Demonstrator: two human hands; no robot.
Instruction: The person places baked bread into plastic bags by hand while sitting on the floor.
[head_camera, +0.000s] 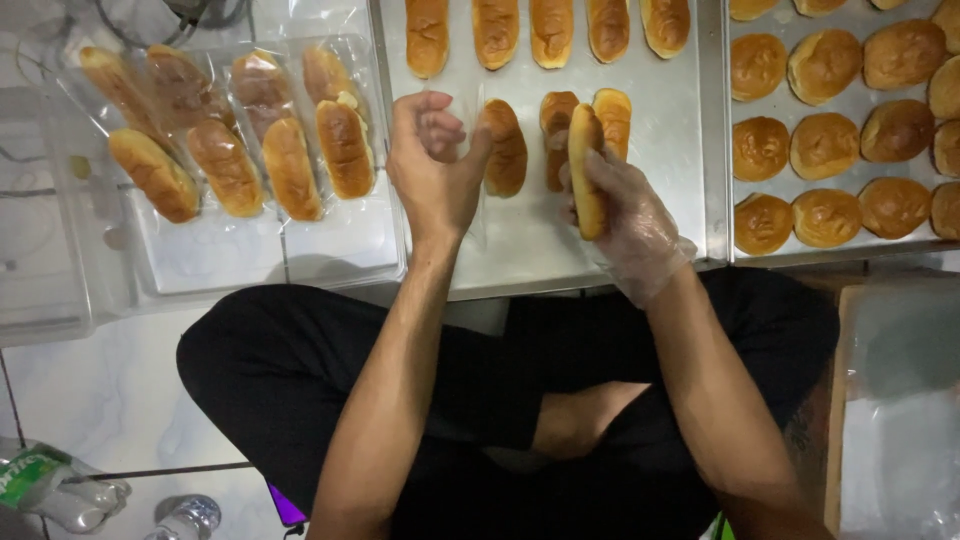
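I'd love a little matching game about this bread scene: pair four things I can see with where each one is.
1. long bun
2. round buns
3. wrapped buns
4. clear bag

a. right-hand metal tray
b. left hand
c. gloved right hand
d. clear plastic bin

Pairs: 1-c, 2-a, 3-d, 4-b

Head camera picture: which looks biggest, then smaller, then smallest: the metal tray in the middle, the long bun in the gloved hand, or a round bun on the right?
1. Metal tray, by far the largest.
2. Long bun in the gloved right hand.
3. Round bun, a bit smaller than the long one, though the long bun is held nearer the camera, so that gap is unsure.
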